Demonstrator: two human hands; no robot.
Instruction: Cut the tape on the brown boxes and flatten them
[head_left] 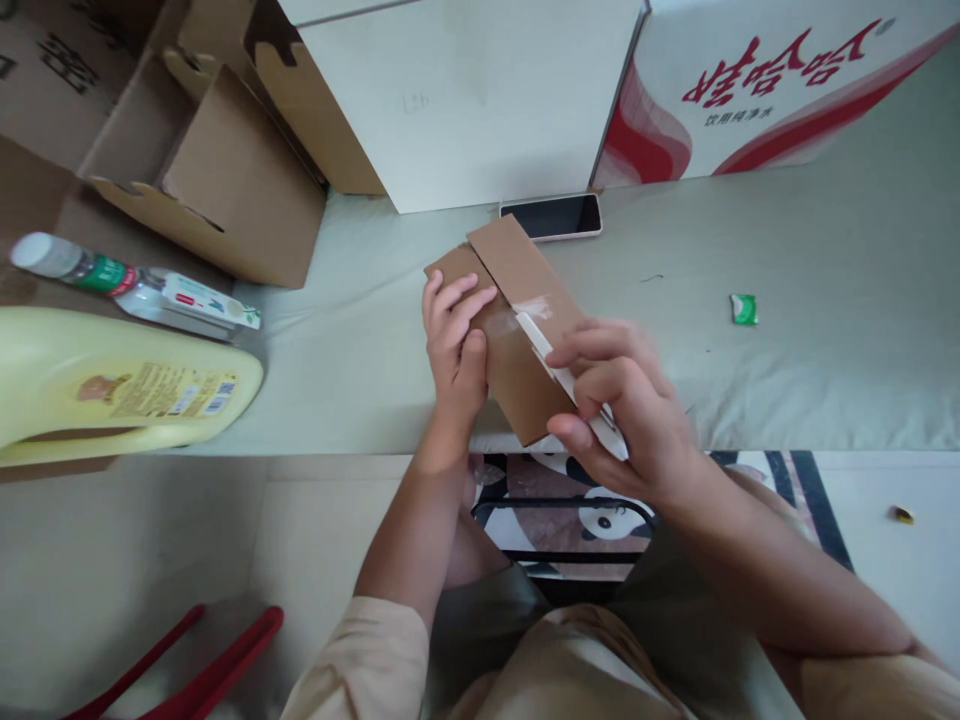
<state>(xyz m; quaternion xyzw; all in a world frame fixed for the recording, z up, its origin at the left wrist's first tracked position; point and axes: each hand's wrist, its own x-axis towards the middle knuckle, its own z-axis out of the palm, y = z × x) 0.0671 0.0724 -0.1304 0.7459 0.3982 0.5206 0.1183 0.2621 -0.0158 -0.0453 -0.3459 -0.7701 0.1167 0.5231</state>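
A small brown cardboard box point(517, 375) lies tilted near the front edge of the covered surface, with clear tape point(534, 308) across the seam of its flaps. My left hand point(457, 345) holds the box from its left side, fingers spread over the top and thumb bent in. In my right hand point(626, 400) is a slim white utility knife point(541, 345), gripped between thumb and fingers. Its front end meets the seam at the tape; whether a blade is out I cannot tell. Just behind the box rests a phone point(562, 215) with a dark screen.
White cartons, one with red lettering point(780, 80), stand at the back. Open brown boxes point(240, 180) fill the back left. A yellow jug point(150, 385) and a clear bottle point(150, 295) lie at left. A small green packet point(744, 309) is at right.
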